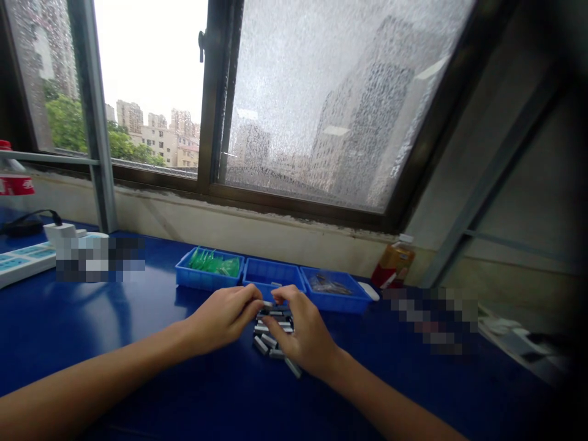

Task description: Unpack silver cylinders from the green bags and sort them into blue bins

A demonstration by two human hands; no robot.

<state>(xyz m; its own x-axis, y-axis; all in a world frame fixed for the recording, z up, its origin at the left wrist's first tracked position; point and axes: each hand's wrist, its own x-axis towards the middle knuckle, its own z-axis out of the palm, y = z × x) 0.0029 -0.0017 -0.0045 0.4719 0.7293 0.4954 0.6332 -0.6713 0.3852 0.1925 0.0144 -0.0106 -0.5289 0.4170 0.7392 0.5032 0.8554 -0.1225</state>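
Note:
A pile of small silver bar-shaped pieces (269, 340) lies on the blue table between my hands. My left hand (225, 315) comes in from the left, closed, with thumb and forefinger pinched at a small silver piece (267, 304) over the far side of the pile. My right hand (305, 334) arches over the pile's right side. Its thumb and forefinger are apart, the thumb close above the bars, with nothing seen gripped between them. The right hand hides part of the pile.
Behind the hands stand three blue trays: one with green packets (214, 262), a middle tray (275, 272) with a small pale piece, and one with dark items in clear plastic (328, 283). A power strip (27, 260) lies left, a bottle (395, 260) back right, beneath a window.

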